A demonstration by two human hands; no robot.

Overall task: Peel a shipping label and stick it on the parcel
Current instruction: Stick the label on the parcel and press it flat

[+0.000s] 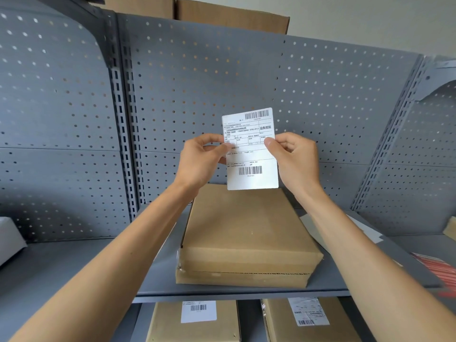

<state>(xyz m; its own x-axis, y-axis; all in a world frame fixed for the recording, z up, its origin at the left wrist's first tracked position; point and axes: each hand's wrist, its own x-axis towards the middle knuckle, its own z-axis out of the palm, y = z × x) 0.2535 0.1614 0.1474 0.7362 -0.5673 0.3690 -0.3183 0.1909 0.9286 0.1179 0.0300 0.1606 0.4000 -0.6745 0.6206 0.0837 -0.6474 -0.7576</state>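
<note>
Both hands (201, 160) (293, 159) pinch label (250, 149), perhaps unpeeled, above parcel (246, 233).

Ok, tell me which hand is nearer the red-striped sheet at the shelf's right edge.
Right. The right hand pinches the label's right edge, on the red-striped sheet's side; the left hand holds the label's far edge.

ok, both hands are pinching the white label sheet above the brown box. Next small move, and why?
Probably start peeling: the left hand and right hand pinch the white printed shipping label by its side edges, upright above the plain brown cardboard parcel, whose top is bare. No lifted corner shows, so the backing seems still on.
</note>
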